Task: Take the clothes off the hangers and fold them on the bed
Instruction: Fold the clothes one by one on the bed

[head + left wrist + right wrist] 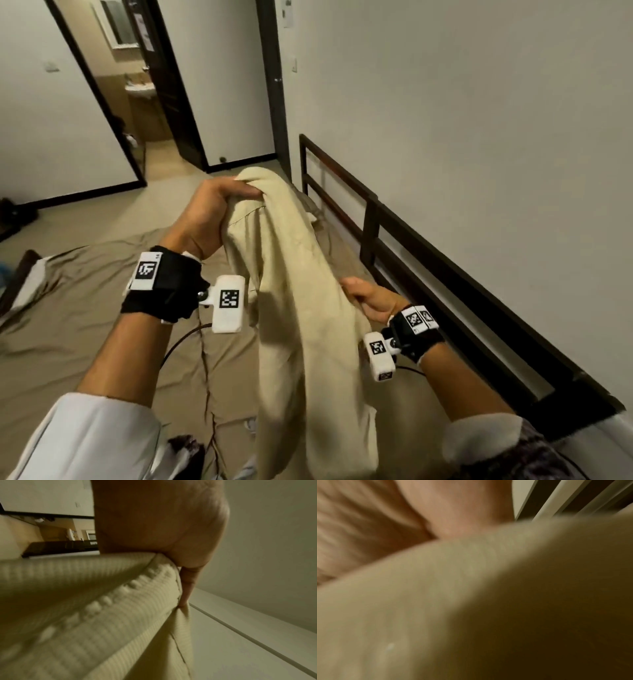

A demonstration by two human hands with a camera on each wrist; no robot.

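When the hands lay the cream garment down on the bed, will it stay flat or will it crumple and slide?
The cream garment hangs limp between the left hand and right hand, so it is probably floppy and will crumple unless spread. Its ribbed weave, seen in the left wrist view, probably grips rather than slides. The bed sheet is already wrinkled, so smoothing may be needed.

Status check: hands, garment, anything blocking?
Left hand grips beige garment at top; right hand grips its side. Garment held above bed. No hanger visible. Nothing blocking.
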